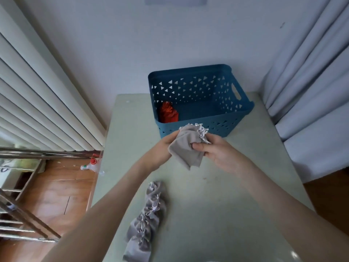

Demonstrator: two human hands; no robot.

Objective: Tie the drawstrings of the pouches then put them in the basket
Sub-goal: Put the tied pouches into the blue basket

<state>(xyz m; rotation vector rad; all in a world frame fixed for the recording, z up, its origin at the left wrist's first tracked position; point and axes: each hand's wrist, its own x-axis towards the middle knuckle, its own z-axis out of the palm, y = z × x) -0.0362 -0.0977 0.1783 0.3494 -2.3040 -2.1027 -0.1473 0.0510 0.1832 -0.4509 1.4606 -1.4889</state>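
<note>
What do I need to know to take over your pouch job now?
The left hand grips the grey fabric pouch above the pale green table, in front of the blue perforated plastic basket.
The right hand pinches its gathered neck by the white drawstring.
Done: one red fabric pouch lies in the basket.
To do: finish this one, drop it in, then the row of grey pouches on the table; their knots are unclear.

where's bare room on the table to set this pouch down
Bare tabletop lies between the row of grey pouches and the right edge, and left of the blue basket. The basket's floor right of the red pouch is free. Near-left is crowded.
</note>
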